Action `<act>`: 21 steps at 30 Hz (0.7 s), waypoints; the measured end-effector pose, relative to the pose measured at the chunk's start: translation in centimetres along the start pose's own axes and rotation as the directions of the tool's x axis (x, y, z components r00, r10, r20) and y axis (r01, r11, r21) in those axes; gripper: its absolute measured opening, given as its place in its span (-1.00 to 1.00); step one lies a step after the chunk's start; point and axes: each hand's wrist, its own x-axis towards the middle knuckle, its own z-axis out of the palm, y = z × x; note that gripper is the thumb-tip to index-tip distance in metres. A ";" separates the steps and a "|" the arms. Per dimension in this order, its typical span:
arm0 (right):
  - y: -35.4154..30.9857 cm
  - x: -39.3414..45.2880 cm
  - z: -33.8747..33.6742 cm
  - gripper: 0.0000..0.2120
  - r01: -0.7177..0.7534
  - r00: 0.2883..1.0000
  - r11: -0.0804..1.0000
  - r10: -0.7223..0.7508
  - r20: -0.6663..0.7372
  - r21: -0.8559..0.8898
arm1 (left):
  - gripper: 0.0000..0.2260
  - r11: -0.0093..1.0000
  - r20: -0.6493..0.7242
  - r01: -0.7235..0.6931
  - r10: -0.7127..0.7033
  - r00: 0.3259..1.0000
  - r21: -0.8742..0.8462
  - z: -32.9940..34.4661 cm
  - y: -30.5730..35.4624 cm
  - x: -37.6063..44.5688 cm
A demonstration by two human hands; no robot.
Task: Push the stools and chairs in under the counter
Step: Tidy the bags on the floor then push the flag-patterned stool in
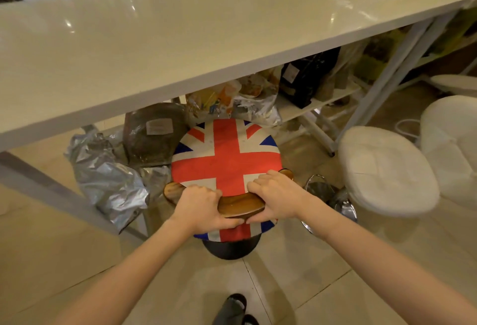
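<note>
A stool with a Union Jack seat (227, 156) and a low curved wooden backrest (241, 204) stands in front of the white counter (180, 40), its far edge just below the counter's front edge. My left hand (201, 207) and my right hand (276, 195) both grip the wooden backrest, one on each side of its middle. A white padded stool (384, 169) stands to the right, outside the counter, with a chrome base (320, 190) showing beside it. Another white chair (451, 143) sits at the far right.
Under the counter lie a crumpled silver bag (108, 180), a brown sack (154, 136), foil packets and a black bag (307, 79) on a low white shelf (317, 102). White counter legs (382, 87) slant down at right. Tiled floor lies around my feet (235, 309).
</note>
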 end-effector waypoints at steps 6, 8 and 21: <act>2.3 -0.3 -0.4 -0.45 0.039 0.999 0.997 -0.041 -0.026 -0.072 | -0.28 0.991 0.019 0.132 -0.132 0.991 0.014 0.6 2.9 0.9; 3.0 -0.6 -0.7 -0.45 0.041 0.999 0.995 -0.043 -0.031 -0.089 | -0.33 0.984 0.055 0.176 -0.176 0.983 0.009 0.5 3.9 1.4; 4.3 -1.0 -0.5 -0.46 0.055 0.998 0.995 -0.052 0.030 -0.088 | -0.35 0.975 0.081 0.222 -0.220 0.972 -0.010 0.1 5.2 1.8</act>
